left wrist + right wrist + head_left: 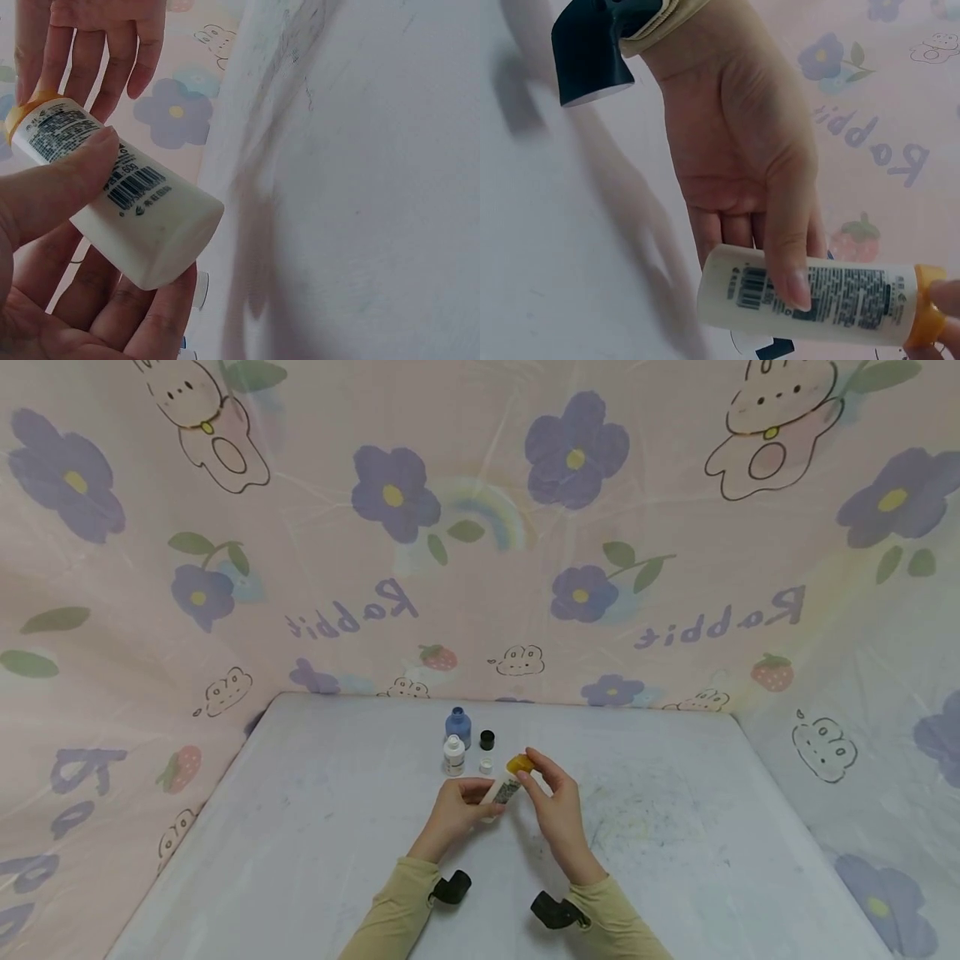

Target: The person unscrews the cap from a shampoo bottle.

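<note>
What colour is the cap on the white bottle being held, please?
Yellow-orange cap on the bottle, clearest in the right wrist view.

The head view is evenly lit, soft and a little pale; the pink flower-printed plastic curtain (480,527) curves at the edges from wide-lens distortion, with faint sheen on its folds; both wrist views are dimmer; a soft grey shadow lies on the white scuffed tabletop (375,225); the white cylindrical bottle with barcode label (810,296) is fairly sharp, the background blurred
</note>
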The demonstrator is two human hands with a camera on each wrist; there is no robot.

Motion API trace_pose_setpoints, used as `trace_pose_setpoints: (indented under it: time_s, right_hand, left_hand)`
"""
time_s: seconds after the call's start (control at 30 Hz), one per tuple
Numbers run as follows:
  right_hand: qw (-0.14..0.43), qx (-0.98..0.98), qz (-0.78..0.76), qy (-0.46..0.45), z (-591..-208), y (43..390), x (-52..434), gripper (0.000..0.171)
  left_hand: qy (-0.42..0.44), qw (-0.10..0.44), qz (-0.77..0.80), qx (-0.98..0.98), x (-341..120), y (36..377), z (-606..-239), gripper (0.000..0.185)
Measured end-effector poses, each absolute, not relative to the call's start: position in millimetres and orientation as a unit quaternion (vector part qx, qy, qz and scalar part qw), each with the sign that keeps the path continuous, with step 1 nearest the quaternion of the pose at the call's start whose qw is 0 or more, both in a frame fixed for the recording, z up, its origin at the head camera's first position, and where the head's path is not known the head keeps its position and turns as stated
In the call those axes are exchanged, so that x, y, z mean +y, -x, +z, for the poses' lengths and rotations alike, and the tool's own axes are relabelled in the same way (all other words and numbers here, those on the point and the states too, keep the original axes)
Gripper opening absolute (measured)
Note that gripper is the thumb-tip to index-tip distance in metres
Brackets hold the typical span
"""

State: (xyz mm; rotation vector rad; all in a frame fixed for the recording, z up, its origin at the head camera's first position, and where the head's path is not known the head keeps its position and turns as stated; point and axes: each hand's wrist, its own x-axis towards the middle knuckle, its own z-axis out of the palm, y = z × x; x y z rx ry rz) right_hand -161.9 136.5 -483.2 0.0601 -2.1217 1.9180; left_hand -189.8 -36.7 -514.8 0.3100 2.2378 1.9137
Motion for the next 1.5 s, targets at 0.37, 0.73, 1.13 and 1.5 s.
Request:
trace_pose_setpoints:
  time_s: [0.37,0.73,1.13,1.5]
  right_hand:
    - [0.162,-0.732,0.661,0.039,-460.8,146.0,133.7,0.033]
    - [0.142,-0.734,0.663,0.033,-452.2,137.5,127.7,0.032]
    - [0.148,-0.738,0.657,0.033,-457.2,141.4,125.4,0.033]
    - [0.158,-0.743,0.649,0.04,-488.5,157.9,130.5,0.041]
  left_hand:
    - [-0.1,0.058,0.649,0.752,-39.8,189.2,-507.7,0.035]
    - [-0.1,0.053,0.651,0.75,-41.4,185.1,-501.4,0.034]
    - [-0.089,0.064,0.644,0.757,-39.7,192.4,-521.7,0.036]
    - [-0.094,0.072,0.642,0.757,-37.5,190.0,-518.0,0.038]
